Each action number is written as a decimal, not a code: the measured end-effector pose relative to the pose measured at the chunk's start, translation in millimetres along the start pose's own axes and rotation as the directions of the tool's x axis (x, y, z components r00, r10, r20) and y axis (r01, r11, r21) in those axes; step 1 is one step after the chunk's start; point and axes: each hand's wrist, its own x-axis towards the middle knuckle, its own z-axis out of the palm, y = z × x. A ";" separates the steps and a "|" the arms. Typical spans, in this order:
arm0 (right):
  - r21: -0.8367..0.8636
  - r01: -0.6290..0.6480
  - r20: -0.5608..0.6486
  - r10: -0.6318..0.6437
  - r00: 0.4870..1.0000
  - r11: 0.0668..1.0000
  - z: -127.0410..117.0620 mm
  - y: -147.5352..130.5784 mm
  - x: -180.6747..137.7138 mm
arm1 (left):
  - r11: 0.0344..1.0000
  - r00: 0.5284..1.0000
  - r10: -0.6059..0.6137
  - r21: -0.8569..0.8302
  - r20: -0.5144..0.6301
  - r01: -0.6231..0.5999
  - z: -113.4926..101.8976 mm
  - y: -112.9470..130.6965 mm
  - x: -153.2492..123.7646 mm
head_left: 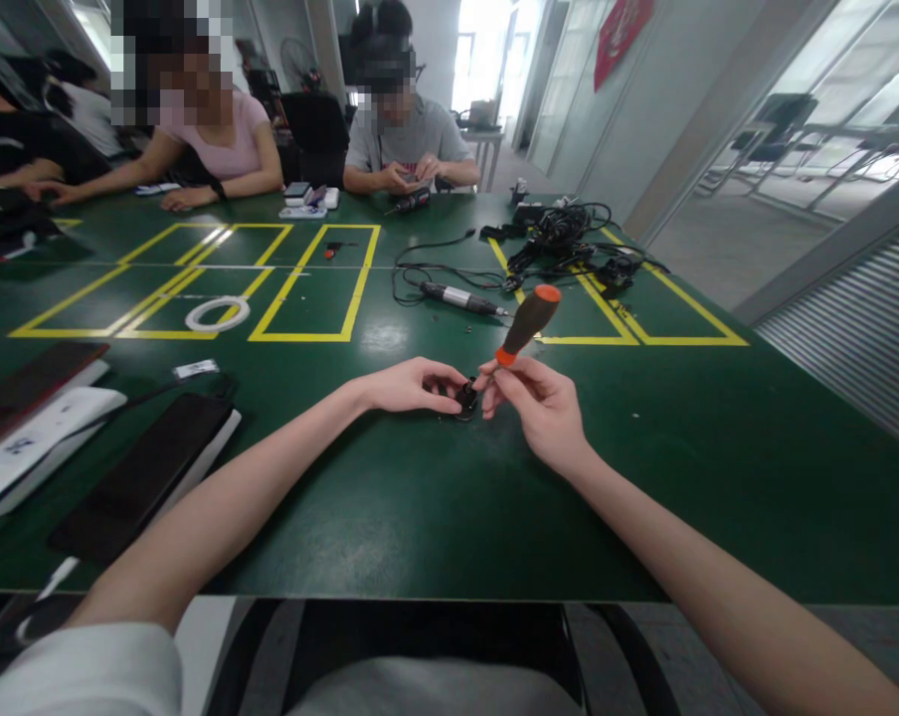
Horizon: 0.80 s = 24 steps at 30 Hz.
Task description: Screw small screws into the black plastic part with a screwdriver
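A small black part [465,400] lies on the green table [435,507] between my two hands. My left hand [412,385] pinches it from the left, fingers curled round its edge. My right hand [539,406] grips a screwdriver [525,324] with a black and orange handle. The handle tilts up and to the right, and the tip points down at the black part. The shaft is mostly hidden by my fingers.
An electric screwdriver [460,297] and a tangle of black cables [565,244] lie beyond my hands. A white tape ring [218,313] sits among yellow floor-tape boxes. Dark flat devices [143,472] lie at the left. Three people sit across the table.
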 end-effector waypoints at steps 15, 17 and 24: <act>0.037 -0.006 0.010 0.005 1.000 0.999 1.2 -2.9 -1.4 | 1.000 1.000 0.004 0.026 -0.003 -0.004 -1.0 1.6 -1.3; 0.011 -0.005 0.001 0.005 1.000 1.000 1.4 -3.7 -2.0 | 1.000 1.000 0.004 0.023 -0.004 -0.004 -1.1 2.3 -1.4; -0.045 -0.007 0.010 0.007 1.000 0.999 -0.4 -2.9 -0.6 | 1.000 1.000 0.003 0.027 0.001 -0.003 -0.8 2.9 -1.4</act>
